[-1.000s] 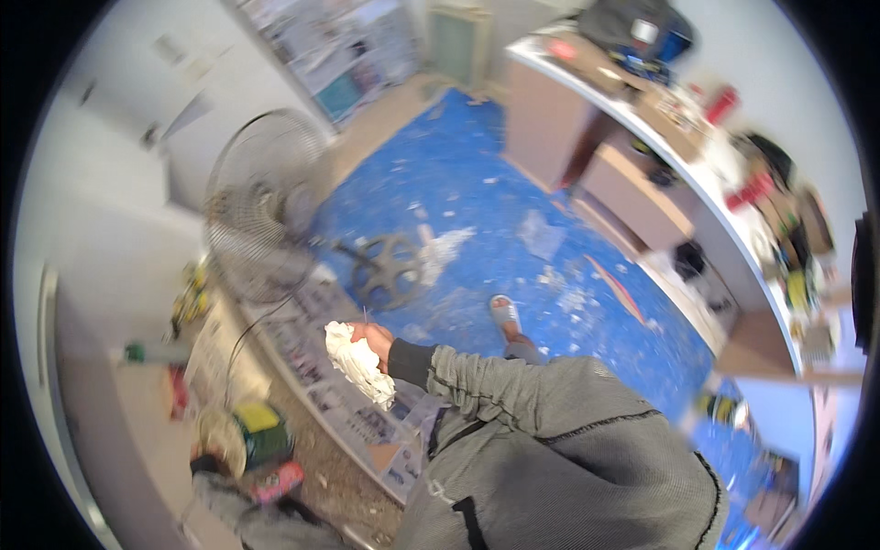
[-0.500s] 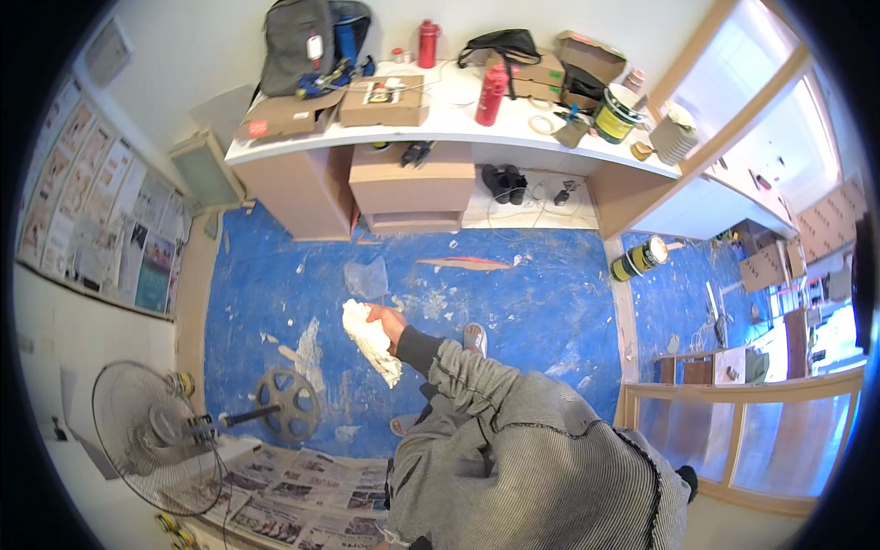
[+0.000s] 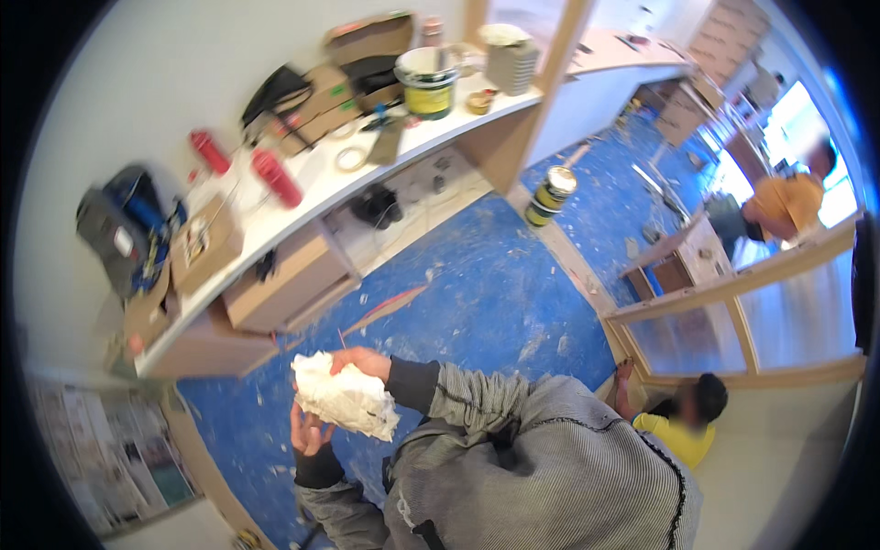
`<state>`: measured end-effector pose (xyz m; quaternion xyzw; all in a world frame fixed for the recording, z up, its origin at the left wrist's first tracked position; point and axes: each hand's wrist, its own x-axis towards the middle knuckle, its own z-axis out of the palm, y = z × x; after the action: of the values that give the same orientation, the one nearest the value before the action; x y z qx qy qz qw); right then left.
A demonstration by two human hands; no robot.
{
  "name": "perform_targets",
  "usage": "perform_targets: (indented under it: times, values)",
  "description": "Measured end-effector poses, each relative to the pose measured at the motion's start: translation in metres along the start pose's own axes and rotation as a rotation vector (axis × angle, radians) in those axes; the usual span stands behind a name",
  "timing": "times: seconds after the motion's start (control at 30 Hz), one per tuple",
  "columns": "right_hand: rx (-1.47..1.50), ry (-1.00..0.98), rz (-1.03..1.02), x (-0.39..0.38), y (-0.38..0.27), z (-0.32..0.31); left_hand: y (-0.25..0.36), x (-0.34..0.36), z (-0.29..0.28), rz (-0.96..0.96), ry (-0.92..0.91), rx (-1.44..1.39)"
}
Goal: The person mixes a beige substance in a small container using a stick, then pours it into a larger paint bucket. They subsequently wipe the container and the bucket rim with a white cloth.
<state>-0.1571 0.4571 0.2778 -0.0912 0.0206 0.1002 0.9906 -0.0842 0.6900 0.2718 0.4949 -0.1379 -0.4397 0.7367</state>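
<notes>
A crumpled white rag (image 3: 353, 403), cloth-like and bunched up, is held in front of my body over the blue floor. My right hand (image 3: 365, 363) grips it from the far side, the thumb and fingers pressed into its folds. From the near left, my left hand (image 3: 310, 429) holds its edge, some fingers hidden under it. Both grey sleeves end in dark cuffs.
A white counter (image 3: 316, 188) carries a paint bucket (image 3: 427, 90), red bottles (image 3: 275, 179), tape rolls (image 3: 350, 159) and boxes. Another paint can (image 3: 552, 195) stands on the floor. One person in yellow (image 3: 678, 431) is low at the right; another in orange (image 3: 784, 206) is farther off.
My view has swung to the right, bringing two people into sight. My left hand has come up from the lower edge to the rag, which my right hand was holding alone.
</notes>
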Motion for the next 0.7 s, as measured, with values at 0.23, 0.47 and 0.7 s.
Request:
perform_targets:
  times: [0.23,0.47,0.7]
  values:
    - [-0.400,0.617,-0.422,-0.112,-0.129,-0.034,-0.015,0.165,0.135,-0.073,-0.192,0.452]
    - [-0.682,0.796,-0.664,-0.182,-0.205,-0.063,-0.043,0.267,0.237,-0.459,-0.394,-0.023]
    - [-0.372,0.822,-0.791,-0.188,-0.306,-0.110,-0.084,0.386,0.329,-0.676,-0.634,-0.057]
